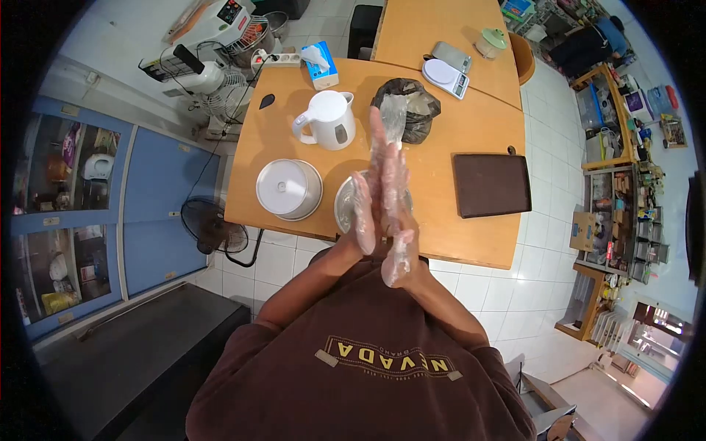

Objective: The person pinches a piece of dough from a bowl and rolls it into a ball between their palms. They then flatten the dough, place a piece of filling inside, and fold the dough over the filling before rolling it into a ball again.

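Both my hands wear thin clear plastic gloves and are raised in front of my chest, above the near edge of the table. My left hand point(371, 191) and my right hand point(393, 195) lie flat, palm to palm, fingers stretched away from me. Whether anything is between the palms is hidden. Behind and below them a round bowl point(343, 204) partly shows on the table. Past my fingertips sits a black plastic bag point(419, 131) with clear plastic point(394, 116) at its mouth.
On the wooden table point(434, 198) stand a white lidded pot point(283, 187), a white electric kettle point(329, 121), a tissue box point(321, 70), a white scale point(443, 75) and a dark baking tray point(492, 185). A fan point(212, 224) is at left. Another person point(592, 42) is far right.
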A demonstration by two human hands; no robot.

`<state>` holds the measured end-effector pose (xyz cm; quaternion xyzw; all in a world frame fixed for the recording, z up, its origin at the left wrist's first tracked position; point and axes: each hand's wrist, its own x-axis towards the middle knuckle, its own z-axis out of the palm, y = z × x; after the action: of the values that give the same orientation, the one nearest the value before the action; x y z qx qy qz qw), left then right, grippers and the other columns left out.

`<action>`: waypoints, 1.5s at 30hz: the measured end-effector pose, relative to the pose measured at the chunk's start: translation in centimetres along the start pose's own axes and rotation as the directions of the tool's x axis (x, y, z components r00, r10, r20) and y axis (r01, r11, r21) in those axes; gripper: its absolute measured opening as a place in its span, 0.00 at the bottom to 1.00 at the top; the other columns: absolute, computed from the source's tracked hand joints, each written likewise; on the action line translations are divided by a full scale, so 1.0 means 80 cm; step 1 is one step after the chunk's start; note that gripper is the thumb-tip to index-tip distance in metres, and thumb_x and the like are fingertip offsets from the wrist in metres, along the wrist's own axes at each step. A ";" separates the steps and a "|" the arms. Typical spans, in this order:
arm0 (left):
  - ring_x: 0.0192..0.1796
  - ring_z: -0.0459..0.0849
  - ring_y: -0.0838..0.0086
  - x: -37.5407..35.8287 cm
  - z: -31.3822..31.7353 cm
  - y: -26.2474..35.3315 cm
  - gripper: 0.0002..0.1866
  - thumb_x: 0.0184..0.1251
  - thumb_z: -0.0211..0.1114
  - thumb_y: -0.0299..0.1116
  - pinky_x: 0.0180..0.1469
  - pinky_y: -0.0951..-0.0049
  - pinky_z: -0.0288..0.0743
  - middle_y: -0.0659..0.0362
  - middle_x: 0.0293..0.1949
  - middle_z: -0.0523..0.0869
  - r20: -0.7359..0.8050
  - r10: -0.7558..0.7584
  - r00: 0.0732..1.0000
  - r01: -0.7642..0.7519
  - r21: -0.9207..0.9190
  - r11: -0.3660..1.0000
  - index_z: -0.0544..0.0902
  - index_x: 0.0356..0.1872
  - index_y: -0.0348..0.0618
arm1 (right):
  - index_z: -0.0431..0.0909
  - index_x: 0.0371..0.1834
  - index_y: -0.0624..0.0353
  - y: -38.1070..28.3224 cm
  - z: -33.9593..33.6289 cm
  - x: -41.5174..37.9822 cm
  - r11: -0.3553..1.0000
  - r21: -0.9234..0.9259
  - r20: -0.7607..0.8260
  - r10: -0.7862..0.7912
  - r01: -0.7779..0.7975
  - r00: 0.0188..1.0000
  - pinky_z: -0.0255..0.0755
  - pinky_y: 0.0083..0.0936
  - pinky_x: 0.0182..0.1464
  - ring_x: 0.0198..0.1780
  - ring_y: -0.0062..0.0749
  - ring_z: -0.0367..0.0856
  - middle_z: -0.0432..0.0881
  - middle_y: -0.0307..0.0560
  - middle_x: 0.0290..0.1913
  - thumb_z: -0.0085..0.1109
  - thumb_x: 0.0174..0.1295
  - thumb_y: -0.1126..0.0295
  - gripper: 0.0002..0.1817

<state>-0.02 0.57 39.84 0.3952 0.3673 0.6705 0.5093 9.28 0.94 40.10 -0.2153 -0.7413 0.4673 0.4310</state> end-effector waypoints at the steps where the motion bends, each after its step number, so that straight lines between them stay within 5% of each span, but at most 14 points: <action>1: 0.88 0.37 0.61 -0.005 0.001 -0.008 0.52 0.75 0.19 0.76 0.85 0.51 0.41 0.60 0.88 0.35 0.065 0.043 0.997 -0.047 0.050 0.998 0.37 0.86 0.44 | 0.41 0.87 0.65 -0.001 -0.001 0.002 1.000 0.007 0.005 -0.013 0.013 1.000 0.19 0.54 0.83 0.89 0.55 0.32 0.38 0.62 0.88 0.11 0.78 0.33 0.49; 5: 0.88 0.36 0.60 -0.007 0.015 0.000 0.51 0.75 0.18 0.75 0.85 0.51 0.37 0.58 0.88 0.34 0.154 0.177 0.972 -0.196 0.122 0.973 0.36 0.87 0.46 | 0.38 0.87 0.65 0.010 -0.010 0.022 0.999 0.038 -0.099 0.029 -0.025 0.995 0.22 0.52 0.84 0.89 0.54 0.32 0.36 0.61 0.88 0.11 0.76 0.31 0.51; 9: 0.88 0.32 0.60 0.011 0.007 0.016 0.52 0.75 0.21 0.76 0.85 0.52 0.30 0.59 0.88 0.31 0.035 0.067 0.997 -0.069 0.076 0.995 0.35 0.86 0.45 | 0.35 0.87 0.64 0.015 0.005 0.012 0.999 0.033 -0.061 0.024 -0.022 0.998 0.25 0.51 0.84 0.89 0.52 0.32 0.34 0.60 0.89 0.11 0.75 0.29 0.53; 15: 0.88 0.34 0.58 0.000 0.002 -0.016 0.54 0.74 0.20 0.78 0.85 0.53 0.32 0.58 0.88 0.29 0.164 0.060 0.985 -0.092 0.197 0.976 0.32 0.86 0.44 | 0.30 0.87 0.64 -0.014 -0.005 0.040 0.978 0.205 -0.152 0.073 -0.041 0.986 0.29 0.49 0.85 0.89 0.50 0.32 0.31 0.58 0.89 0.11 0.73 0.26 0.55; 21: 0.88 0.36 0.58 0.020 0.010 0.024 0.53 0.73 0.21 0.79 0.84 0.49 0.41 0.58 0.88 0.31 -0.017 0.011 1.000 -0.011 -0.024 1.000 0.34 0.87 0.51 | 0.34 0.87 0.64 0.028 0.000 0.010 0.999 0.022 -0.087 -0.025 0.027 0.996 0.16 0.53 0.83 0.89 0.53 0.26 0.31 0.61 0.89 0.11 0.78 0.33 0.49; 23: 0.88 0.30 0.58 0.011 -0.007 -0.019 0.51 0.77 0.21 0.74 0.85 0.51 0.31 0.54 0.87 0.29 0.055 0.087 0.995 -0.091 0.074 0.993 0.34 0.86 0.44 | 0.34 0.87 0.64 0.026 -0.003 0.010 0.998 -0.010 -0.064 -0.068 0.068 0.996 0.14 0.53 0.83 0.88 0.54 0.26 0.31 0.62 0.88 0.11 0.78 0.34 0.48; 26: 0.88 0.31 0.57 0.012 -0.001 -0.016 0.52 0.77 0.21 0.74 0.85 0.52 0.30 0.53 0.87 0.30 0.166 0.130 0.978 -0.163 0.201 0.966 0.35 0.86 0.41 | 0.34 0.87 0.64 0.014 -0.013 0.030 0.999 0.001 -0.126 -0.034 0.034 0.991 0.14 0.53 0.82 0.88 0.54 0.26 0.31 0.62 0.88 0.11 0.78 0.34 0.48; 29: 0.88 0.39 0.58 0.009 0.014 -0.002 0.52 0.76 0.21 0.76 0.84 0.49 0.40 0.55 0.88 0.36 0.132 0.172 0.976 -0.180 0.048 0.982 0.38 0.87 0.43 | 0.35 0.87 0.63 0.025 -0.015 0.035 0.999 -0.040 -0.147 -0.004 -0.002 0.989 0.14 0.53 0.82 0.88 0.55 0.26 0.32 0.62 0.88 0.11 0.78 0.34 0.48; 32: 0.88 0.40 0.60 0.021 0.022 0.026 0.51 0.77 0.22 0.74 0.84 0.47 0.41 0.56 0.88 0.38 -0.130 -0.001 0.992 -0.013 -0.108 0.994 0.40 0.87 0.44 | 0.35 0.88 0.63 0.031 -0.001 0.019 0.998 -0.068 -0.077 -0.005 0.000 0.997 0.13 0.53 0.82 0.88 0.55 0.26 0.32 0.62 0.88 0.11 0.78 0.34 0.48; 33: 0.88 0.39 0.62 0.012 -0.001 -0.004 0.48 0.79 0.23 0.72 0.84 0.45 0.41 0.57 0.88 0.40 -0.104 -0.102 0.989 0.080 -0.196 0.977 0.41 0.87 0.45 | 0.35 0.88 0.63 0.022 0.001 0.014 0.997 -0.073 -0.045 0.001 -0.004 0.999 0.13 0.53 0.82 0.88 0.55 0.26 0.32 0.62 0.88 0.11 0.78 0.34 0.48; 38: 0.88 0.32 0.62 0.004 0.006 -0.015 0.46 0.82 0.28 0.67 0.86 0.53 0.35 0.60 0.88 0.33 0.162 0.160 0.974 -0.171 0.052 0.984 0.40 0.86 0.40 | 0.35 0.88 0.62 0.019 -0.017 0.029 0.993 -0.114 -0.118 0.007 -0.020 0.993 0.13 0.53 0.82 0.88 0.56 0.27 0.32 0.63 0.88 0.12 0.78 0.34 0.48; 40: 0.88 0.37 0.58 0.004 0.014 0.002 0.50 0.79 0.22 0.72 0.86 0.48 0.35 0.54 0.88 0.36 0.138 0.162 0.977 -0.172 0.063 0.983 0.37 0.86 0.40 | 0.35 0.88 0.62 0.031 -0.023 0.036 0.986 -0.157 -0.170 0.021 -0.048 0.985 0.12 0.53 0.82 0.88 0.57 0.27 0.33 0.63 0.88 0.12 0.78 0.34 0.48; 43: 0.88 0.37 0.58 0.017 0.020 0.013 0.49 0.80 0.23 0.70 0.86 0.47 0.37 0.55 0.88 0.36 -0.013 0.113 0.993 -0.113 -0.221 0.969 0.38 0.86 0.39 | 0.37 0.88 0.63 0.024 -0.004 0.031 0.998 -0.061 -0.097 0.028 -0.034 0.995 0.12 0.53 0.82 0.88 0.57 0.27 0.33 0.64 0.88 0.12 0.78 0.34 0.48; 45: 0.88 0.38 0.58 0.013 0.012 -0.004 0.47 0.81 0.23 0.69 0.86 0.47 0.38 0.56 0.88 0.38 0.049 0.100 0.994 -0.087 -0.218 0.972 0.39 0.86 0.40 | 0.38 0.88 0.63 -0.004 -0.007 0.024 0.989 -0.094 -0.057 0.109 -0.114 0.992 0.12 0.54 0.81 0.88 0.57 0.27 0.33 0.64 0.88 0.12 0.77 0.34 0.48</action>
<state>0.78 1.71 40.13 0.3743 0.2580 0.7176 0.5276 8.75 2.48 41.32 -0.2893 -0.7385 0.4484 0.4120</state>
